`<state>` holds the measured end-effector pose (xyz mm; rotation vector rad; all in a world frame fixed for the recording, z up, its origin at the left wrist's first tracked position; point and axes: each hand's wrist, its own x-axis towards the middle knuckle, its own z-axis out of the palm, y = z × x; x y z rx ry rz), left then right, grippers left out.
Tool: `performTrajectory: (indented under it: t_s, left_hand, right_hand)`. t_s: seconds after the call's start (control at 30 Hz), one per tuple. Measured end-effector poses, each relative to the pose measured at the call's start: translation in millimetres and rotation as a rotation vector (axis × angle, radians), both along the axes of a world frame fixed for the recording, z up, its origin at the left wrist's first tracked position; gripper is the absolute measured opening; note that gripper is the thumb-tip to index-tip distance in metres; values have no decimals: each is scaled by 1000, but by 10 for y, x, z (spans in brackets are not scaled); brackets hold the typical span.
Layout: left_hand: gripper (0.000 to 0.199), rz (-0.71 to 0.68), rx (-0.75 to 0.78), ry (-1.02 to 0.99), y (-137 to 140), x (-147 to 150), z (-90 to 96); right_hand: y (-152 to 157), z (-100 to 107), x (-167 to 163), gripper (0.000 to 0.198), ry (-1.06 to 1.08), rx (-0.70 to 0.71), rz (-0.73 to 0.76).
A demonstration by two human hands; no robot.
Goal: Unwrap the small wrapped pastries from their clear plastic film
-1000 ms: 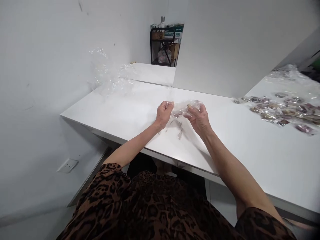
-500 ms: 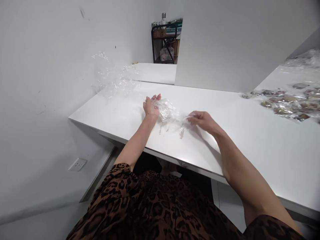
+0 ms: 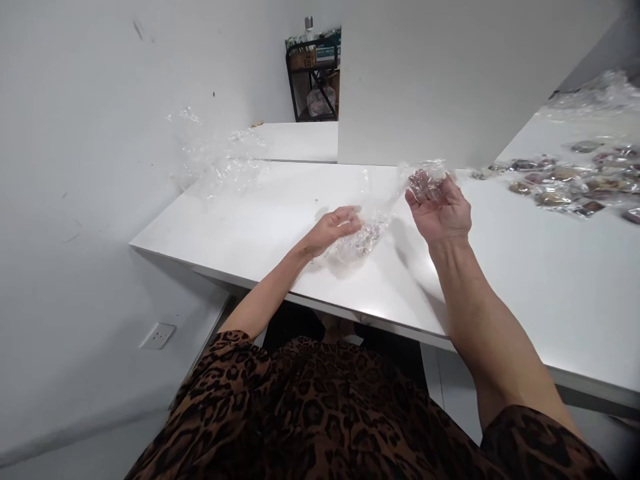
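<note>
Clear crinkled plastic wrap (image 3: pixel 356 248) lies bunched on the white table and stretches up between my two hands. My left hand (image 3: pixel 331 231) is closed on its near part, with thumb and fingers pinching toward the right. Further right and raised above the table, my right hand (image 3: pixel 444 212) is turned palm up. Its curled fingers grip another part of the clear plastic (image 3: pixel 425 179), which covers the fingertips. Whether the plastic is one bag or several pieces, I cannot tell.
A loose heap of clear plastic (image 3: pixel 215 160) sits at the table's far left by the wall. Many small wrapped packets (image 3: pixel 565 183) lie at the right. A tall grey-white panel (image 3: pixel 425 80) stands along the back edge. Behind is a black shelf rack (image 3: pixel 313 70).
My right hand has moved up and right and turned palm up, carrying plastic with it. My left hand has shifted right and turned over, with the plastic now to its right and below.
</note>
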<state>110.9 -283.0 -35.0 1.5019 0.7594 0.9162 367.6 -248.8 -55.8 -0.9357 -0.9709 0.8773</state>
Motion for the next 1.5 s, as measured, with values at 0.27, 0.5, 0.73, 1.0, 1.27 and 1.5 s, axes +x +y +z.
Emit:
performTrajectory:
  t_s: [0.27,0.5,0.73,1.0,1.27,1.5]
  left_hand:
    - [44,-716,282,613,-617,-191,240]
    - [65,-157,249,476,-502,230,440]
    - [51,167,273,517,-123,1013,-102]
    - [33,266,-229,201,150,476,365]
    - [41,346,-302,-133,271,312,863]
    - [46,476,83,-73,654,159,1213]
  right_hand:
    - [162,-145,245,43,48,-138,-134]
    - [221,-245,207,38,191,-153,-135]
    - [127,-132,116,47,212,-125,-132]
    - [120,-81,148,58,198,-259,38]
    - [-25,-50,-163,37,256,-394,-17]
    - [18,-98,-97,23,309,-405,-123]
